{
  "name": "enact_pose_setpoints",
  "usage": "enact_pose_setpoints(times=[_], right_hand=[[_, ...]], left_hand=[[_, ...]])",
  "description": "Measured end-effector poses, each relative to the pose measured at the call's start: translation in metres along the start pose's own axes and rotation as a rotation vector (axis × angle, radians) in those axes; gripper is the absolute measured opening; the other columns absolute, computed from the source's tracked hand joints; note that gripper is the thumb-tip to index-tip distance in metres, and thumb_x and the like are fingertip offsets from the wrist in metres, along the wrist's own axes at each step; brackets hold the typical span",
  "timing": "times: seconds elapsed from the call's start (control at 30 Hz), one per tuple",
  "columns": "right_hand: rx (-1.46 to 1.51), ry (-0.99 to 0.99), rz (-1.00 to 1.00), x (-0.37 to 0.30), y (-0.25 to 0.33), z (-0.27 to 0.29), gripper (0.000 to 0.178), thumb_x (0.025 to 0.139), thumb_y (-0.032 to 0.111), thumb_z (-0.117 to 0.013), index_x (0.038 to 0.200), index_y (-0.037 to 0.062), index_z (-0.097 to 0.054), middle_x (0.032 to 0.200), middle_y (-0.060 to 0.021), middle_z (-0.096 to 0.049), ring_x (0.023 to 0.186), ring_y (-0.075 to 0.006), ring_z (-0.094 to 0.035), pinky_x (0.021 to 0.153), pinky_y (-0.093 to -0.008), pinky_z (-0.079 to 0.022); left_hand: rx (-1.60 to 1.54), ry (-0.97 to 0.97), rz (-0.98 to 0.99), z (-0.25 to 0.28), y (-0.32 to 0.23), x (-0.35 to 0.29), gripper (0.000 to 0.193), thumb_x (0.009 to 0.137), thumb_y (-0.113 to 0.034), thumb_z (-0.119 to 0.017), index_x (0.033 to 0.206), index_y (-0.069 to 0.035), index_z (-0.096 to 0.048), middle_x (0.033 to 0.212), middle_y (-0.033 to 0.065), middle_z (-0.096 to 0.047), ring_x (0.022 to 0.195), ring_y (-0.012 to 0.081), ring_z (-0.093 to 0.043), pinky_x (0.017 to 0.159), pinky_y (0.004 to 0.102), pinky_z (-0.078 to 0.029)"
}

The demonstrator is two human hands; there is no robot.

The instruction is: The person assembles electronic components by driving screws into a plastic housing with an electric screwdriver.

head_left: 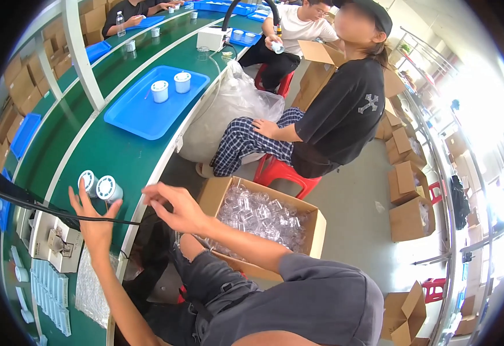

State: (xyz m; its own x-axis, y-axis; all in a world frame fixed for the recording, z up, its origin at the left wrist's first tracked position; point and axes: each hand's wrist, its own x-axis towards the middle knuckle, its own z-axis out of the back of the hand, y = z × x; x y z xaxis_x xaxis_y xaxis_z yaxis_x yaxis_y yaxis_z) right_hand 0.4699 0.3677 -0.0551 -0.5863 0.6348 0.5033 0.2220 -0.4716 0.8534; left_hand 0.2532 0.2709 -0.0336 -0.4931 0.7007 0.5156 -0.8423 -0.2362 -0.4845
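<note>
Two white round plastic units with slotted caps stand side by side on the green table: the nearer unit [109, 189] and its neighbour [87, 182]. My left hand [95, 222] is at their near side, fingers spread and thumb up. The thumb is close to the nearer unit; whether they touch I cannot tell. Over the table's right edge hovers my right hand [175, 209], its fingers loosely bent and apart, with nothing seen in them. A thin black cable [126, 222] runs across beside both hands.
A blue tray [128, 118] with two similar units lies farther along the table. To my right, a cardboard box [317, 233] holds clear plastic parts [257, 213]. A seated person [344, 109] is beyond it. A white device [55, 245] stands at left.
</note>
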Motion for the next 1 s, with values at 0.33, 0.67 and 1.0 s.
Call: enact_pose_setpoints(times=[0.33,0.67,1.0], right_hand=[[-0.097,-0.089,0.459,0.035,0.042,-0.048,0.030,0.085,-0.011,-0.061,0.112,0.0001,-0.064,0.100,-0.0140,-0.068,0.086,-0.0325,-0.069,0.075,-0.0380,-0.056],[-0.021,0.341,0.521,0.004,0.095,-0.095,0.068,0.079,0.009,-0.075,0.141,-0.0021,-0.051,0.148,-0.0244,-0.051,0.134,-0.0427,-0.052,0.111,-0.0506,-0.042],[0.884,1.197,-0.432,-0.010,0.039,-0.129,0.062,0.092,0.036,-0.064,0.135,-0.0076,-0.053,0.120,-0.0202,-0.065,0.114,-0.0298,-0.065,0.098,-0.0359,-0.048]], left_hand=[[0.121,-0.048,-0.172,-0.006,-0.001,-0.046,0.015,0.100,-0.014,-0.063,0.105,-0.001,-0.067,0.105,0.0152,-0.064,0.101,0.0371,-0.061,0.083,0.0449,-0.048],[-0.318,-0.170,-0.053,0.118,-0.057,-0.082,0.012,0.101,-0.008,-0.056,0.099,0.003,-0.061,0.090,0.0161,-0.059,0.079,0.0348,-0.058,0.072,0.0394,-0.047],[-0.581,0.098,0.199,0.172,-0.026,-0.160,0.011,0.096,-0.009,-0.070,0.094,0.001,-0.067,0.091,0.0080,-0.058,0.082,0.0210,-0.058,0.073,0.0322,-0.047]])
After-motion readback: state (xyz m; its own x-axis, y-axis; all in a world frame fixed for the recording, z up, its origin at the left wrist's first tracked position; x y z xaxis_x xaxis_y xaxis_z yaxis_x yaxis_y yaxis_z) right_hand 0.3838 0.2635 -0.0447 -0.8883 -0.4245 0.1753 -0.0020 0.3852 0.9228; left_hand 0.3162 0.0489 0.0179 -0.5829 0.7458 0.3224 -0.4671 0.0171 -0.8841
